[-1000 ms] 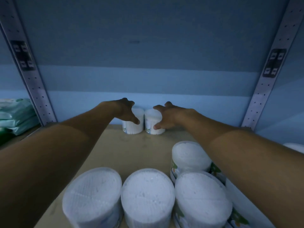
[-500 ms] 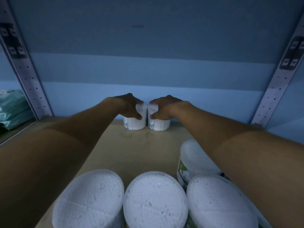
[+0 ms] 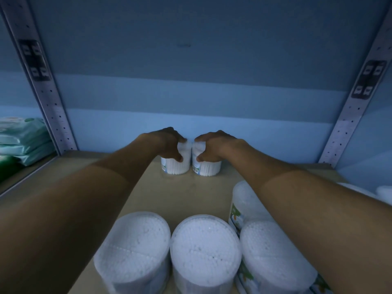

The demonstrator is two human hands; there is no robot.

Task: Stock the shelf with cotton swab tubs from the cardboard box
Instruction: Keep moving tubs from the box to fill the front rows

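Two round clear tubs of white cotton swabs stand side by side at the back of the wooden shelf (image 3: 186, 194), close to the blue back wall. My left hand (image 3: 169, 143) grips the left tub (image 3: 177, 166) from above, fingers curled over its top. My right hand (image 3: 212, 146) grips the right tub (image 3: 206, 168) the same way. The two tubs nearly touch. Several more swab tubs stand at the shelf's front, among them one at the front left (image 3: 132, 251), one in the middle (image 3: 204, 251) and one on the right (image 3: 273, 257). The cardboard box is out of view.
Perforated metal uprights rise at the left (image 3: 45, 96) and right (image 3: 356, 102) of the bay. Green wipe packs (image 3: 23, 139) lie stacked in the neighbouring bay on the left. Another white tub edge (image 3: 384, 194) shows at far right.
Both hands have pushed the two tubs further back towards the wall and closer together. The camera has leaned in, so the front tubs look larger.
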